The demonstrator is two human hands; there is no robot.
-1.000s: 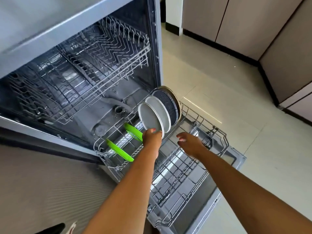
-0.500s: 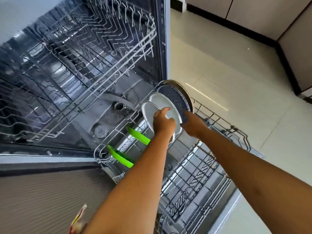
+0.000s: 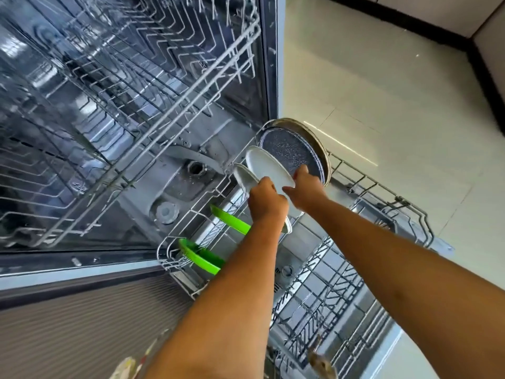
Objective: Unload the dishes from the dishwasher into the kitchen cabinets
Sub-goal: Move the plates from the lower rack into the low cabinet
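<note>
In the lower rack (image 3: 336,272), the left hand (image 3: 266,205) is covering the bottom of the front white plate (image 3: 243,175) and the right hand (image 3: 307,192) the lower edge of the second white plate (image 3: 266,166).

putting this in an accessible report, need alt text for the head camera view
Two bare hands reach into a dishwasher's pulled-out lower rack: the left hand grips the front white plate, the right hand pinches the second white plate. A dark speckled plate stands behind; green plates stand nearer.
</note>
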